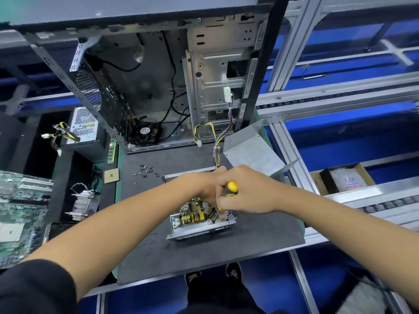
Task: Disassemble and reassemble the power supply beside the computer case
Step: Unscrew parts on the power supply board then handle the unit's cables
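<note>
- Power supply (199, 225), lid off, circuit board exposed, sits mid-bench toward the front edge.
- Right hand (247, 191) grasps a screwdriver (231, 189), tip down at the supply's right corner.
- Left hand (207, 184) reaches into the supply; finger state cannot be told.
- Lid (251, 150) lies by the bench's right edge.
- Computer case (158, 75) stands open at the back edge.

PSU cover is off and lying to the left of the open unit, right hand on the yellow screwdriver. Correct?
Not quite: the head view shows the cover lying to the right of the open power supply, not the left. The right hand does grip the yellow screwdriver.

Dark mat (226, 250) bears open power supply (199, 225), case (158, 87), loose screws (146, 171), bent cover (251, 152).
</note>
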Tool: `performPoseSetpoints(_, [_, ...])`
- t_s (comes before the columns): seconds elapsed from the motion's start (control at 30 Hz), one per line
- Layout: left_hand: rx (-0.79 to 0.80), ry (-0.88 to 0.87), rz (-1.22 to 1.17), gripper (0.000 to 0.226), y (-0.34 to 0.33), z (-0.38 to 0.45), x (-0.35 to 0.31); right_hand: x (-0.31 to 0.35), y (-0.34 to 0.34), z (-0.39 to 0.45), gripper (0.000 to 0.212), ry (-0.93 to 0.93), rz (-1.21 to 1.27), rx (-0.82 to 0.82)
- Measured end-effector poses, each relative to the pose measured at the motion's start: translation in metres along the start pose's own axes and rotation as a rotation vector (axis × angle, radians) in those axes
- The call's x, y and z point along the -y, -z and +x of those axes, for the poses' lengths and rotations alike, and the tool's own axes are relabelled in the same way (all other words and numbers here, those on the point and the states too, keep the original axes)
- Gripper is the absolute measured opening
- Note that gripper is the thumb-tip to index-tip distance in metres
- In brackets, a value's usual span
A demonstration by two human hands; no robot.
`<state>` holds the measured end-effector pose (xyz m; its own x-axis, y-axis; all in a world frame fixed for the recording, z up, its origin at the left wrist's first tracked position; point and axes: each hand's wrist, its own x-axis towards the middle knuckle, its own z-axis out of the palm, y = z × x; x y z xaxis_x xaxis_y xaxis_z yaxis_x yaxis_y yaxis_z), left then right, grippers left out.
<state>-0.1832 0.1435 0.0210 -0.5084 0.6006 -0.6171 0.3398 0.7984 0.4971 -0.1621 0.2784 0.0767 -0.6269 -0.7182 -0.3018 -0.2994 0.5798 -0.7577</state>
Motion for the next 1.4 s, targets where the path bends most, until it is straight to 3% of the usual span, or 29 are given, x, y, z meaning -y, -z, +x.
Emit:
performPoseSetpoints(0.37, [0.081, 0.099, -0.040, 0.050, -0.011, 0.002, -0.002, -0.007, -0.004, 0.000, 0.006, 0.005, 0.012, 0.034])
performPoseSetpoints(0.57, [0.065, 0.024, -0.097, 0.040, -0.007, -0.002, -0.004, -0.009, -0.003, 0.001, 0.005, 0.011, -0.035, 0.020])
performPoseSetpoints(0.77, [0.028, 0.057, -0.157, 0.034, -0.009, -0.003, -0.001, -0.012, -0.005, 0.003, 0.007, -0.001, -0.024, 0.008])
performPoseSetpoints(0.9, [0.056, 0.051, -0.240, 0.010, -0.008, -0.001, -0.003, -0.015, -0.008, 0.004, 0.005, 0.001, -0.049, 0.024])
performPoseSetpoints(1.0, [0.127, 0.022, -0.454, 0.041, -0.001, -0.001, -0.007, -0.017, -0.010, 0.003, 0.006, 0.003, -0.054, 0.037])
performPoseSetpoints(1.17, [0.053, -0.086, -0.438, 0.032, 0.000, -0.003, -0.008, -0.020, -0.011, 0.005, 0.005, -0.022, -0.073, 0.051])
performPoseSetpoints(1.4, [-0.014, -0.034, -0.315, 0.016, -0.001, -0.004, -0.003, -0.022, -0.013, 0.007, 0.008, -0.007, -0.075, 0.083])
